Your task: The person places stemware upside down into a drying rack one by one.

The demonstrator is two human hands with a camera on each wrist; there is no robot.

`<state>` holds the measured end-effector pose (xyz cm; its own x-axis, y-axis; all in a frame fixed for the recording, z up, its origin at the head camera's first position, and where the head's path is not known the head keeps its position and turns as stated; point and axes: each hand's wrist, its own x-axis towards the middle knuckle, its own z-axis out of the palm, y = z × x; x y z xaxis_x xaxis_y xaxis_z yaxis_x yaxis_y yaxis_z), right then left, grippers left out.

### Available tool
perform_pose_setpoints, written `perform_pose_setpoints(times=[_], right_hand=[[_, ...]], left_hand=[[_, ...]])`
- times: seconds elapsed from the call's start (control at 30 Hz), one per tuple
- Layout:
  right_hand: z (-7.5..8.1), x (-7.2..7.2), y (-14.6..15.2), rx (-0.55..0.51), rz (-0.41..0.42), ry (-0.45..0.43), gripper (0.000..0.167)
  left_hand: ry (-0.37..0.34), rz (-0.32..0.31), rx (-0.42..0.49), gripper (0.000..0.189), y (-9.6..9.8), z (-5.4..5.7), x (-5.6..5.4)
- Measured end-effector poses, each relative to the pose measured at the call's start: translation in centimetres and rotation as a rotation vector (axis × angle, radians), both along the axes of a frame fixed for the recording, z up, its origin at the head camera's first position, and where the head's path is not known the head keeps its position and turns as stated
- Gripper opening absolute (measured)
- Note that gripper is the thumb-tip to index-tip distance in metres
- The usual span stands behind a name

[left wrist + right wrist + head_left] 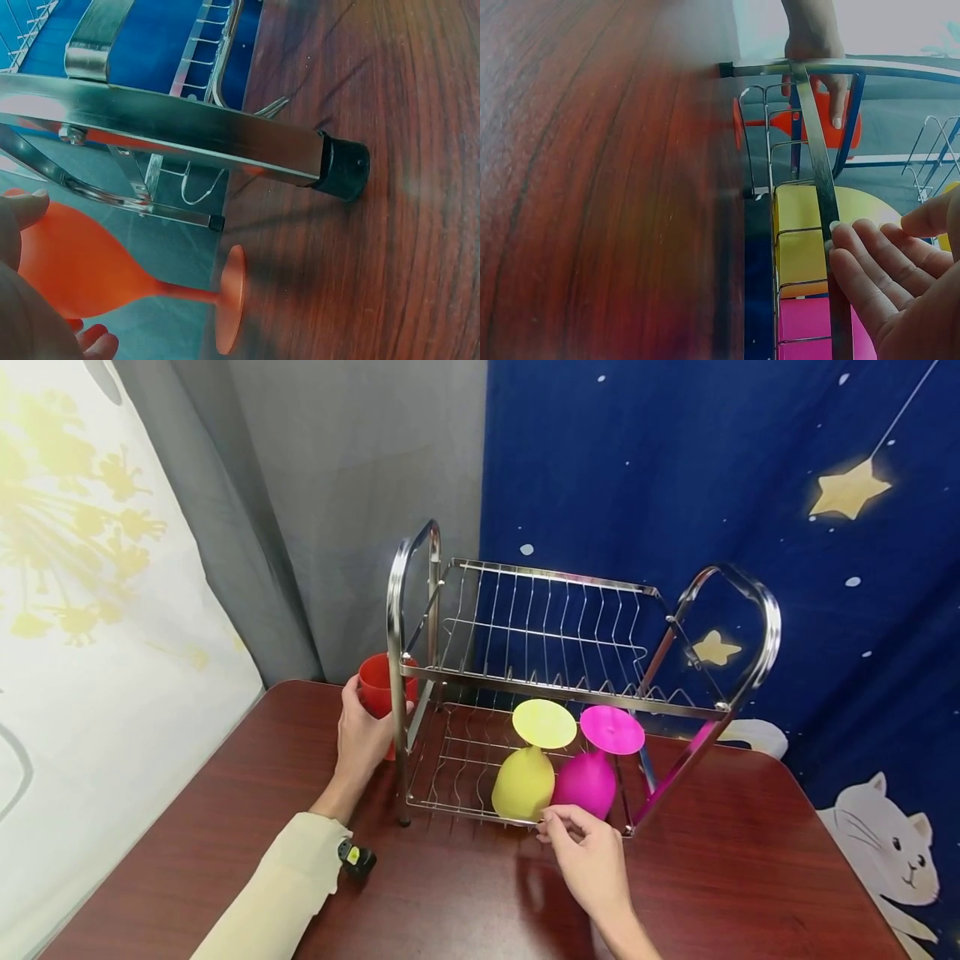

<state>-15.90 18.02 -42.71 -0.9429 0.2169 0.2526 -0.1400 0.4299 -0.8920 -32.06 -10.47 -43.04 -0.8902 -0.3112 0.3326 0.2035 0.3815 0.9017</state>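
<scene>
My left hand [365,727] holds a red plastic wine glass [377,681] by its bowl, just left of a two-tier metal dish rack [525,687]. In the left wrist view the glass [90,259] is upright, its foot at the tabletop. On the lower tier a yellow wine glass [523,781] and a magenta wine glass [587,783] stand upside down, side by side. My right hand [592,860] is at the front rail of that tier, before these two glasses. The right wrist view shows its fingers [870,274] loosely extended, their tips at the rail, gripping nothing.
The rack stands on a dark red wooden table [450,893]. Its upper tier [547,631] of wire slots overhangs the glasses, with curved side handles [768,635] at both ends. A grey curtain [360,485] and a blue starry curtain [637,468] hang behind.
</scene>
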Motion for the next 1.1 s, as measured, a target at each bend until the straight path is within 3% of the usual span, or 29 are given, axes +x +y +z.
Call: perform_pose_setpoints(times=[0.57, 0.83, 1.1], right_hand=[[-0.1, 0.0, 0.1, 0.017, 0.006, 0.024, 0.009], [0.0, 0.0, 0.2, 0.002, 0.012, 0.015, 0.010], [0.0, 0.0, 0.2, -0.014, 0.021, 0.016, 0.009]], left_hand=[[0.064, 0.042, -0.028, 0.077, -0.5, -0.2, -0.1], [0.035, 0.058, -0.001, 0.076, -0.9, 0.1, 0.2], [-0.039, 0.045, 0.037, 0.078, -1.5, 0.8, 0.8]])
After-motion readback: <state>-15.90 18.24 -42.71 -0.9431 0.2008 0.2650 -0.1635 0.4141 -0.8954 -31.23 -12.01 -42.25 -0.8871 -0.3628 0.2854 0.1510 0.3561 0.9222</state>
